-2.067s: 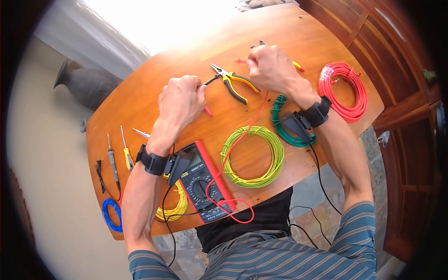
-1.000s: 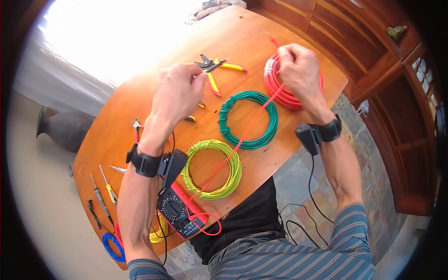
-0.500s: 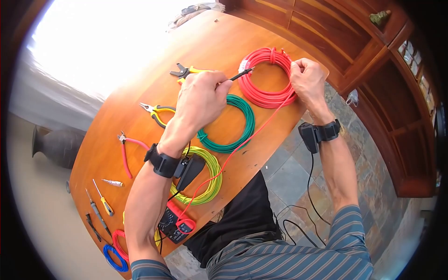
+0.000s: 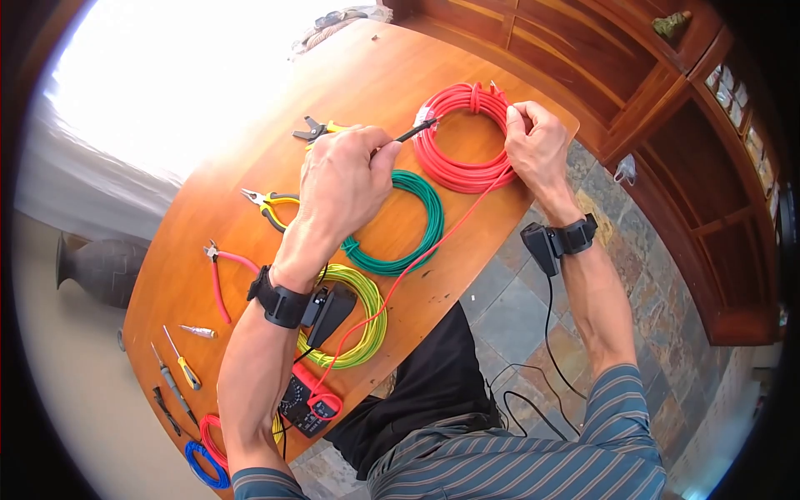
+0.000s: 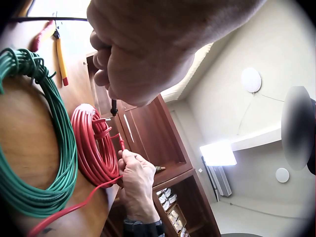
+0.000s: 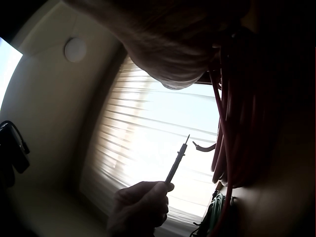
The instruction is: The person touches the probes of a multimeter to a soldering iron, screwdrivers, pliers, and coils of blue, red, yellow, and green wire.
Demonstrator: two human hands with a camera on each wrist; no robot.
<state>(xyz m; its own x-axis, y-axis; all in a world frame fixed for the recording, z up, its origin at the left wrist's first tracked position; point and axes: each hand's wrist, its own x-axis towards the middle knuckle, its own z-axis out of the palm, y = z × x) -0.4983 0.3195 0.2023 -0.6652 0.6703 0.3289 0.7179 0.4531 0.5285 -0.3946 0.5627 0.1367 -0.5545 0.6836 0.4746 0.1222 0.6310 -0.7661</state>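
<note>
My left hand (image 4: 346, 179) grips a black multimeter probe (image 4: 415, 131), its tip pointing right over the near left side of the red wire coil (image 4: 467, 177). In the right wrist view the probe's bare metal tip stands close to a loose wire end (image 6: 203, 147) of the coil. At the coil's right edge is my right hand (image 4: 540, 150), pinching a red probe (image 5: 122, 143) between thumb and fingers. From that hand the red lead (image 4: 442, 242) runs down to the multimeter (image 4: 308, 404), which my left forearm partly covers.
Nearer lie a green coil (image 4: 435, 208) and a yellow-green coil (image 4: 379, 325). On the left are wire strippers (image 4: 312, 129), long-nose pliers (image 4: 268, 202), red-handled cutters (image 4: 220, 287), a screwdriver (image 4: 187, 371), a soldering iron (image 4: 172, 385) and a blue coil (image 4: 200, 467). The table edge (image 4: 500, 237) passes below the right hand.
Both hands have carried the probes rightward from near the pliers to the red coil, and the head view has turned right. Over the last half second they have barely moved.
</note>
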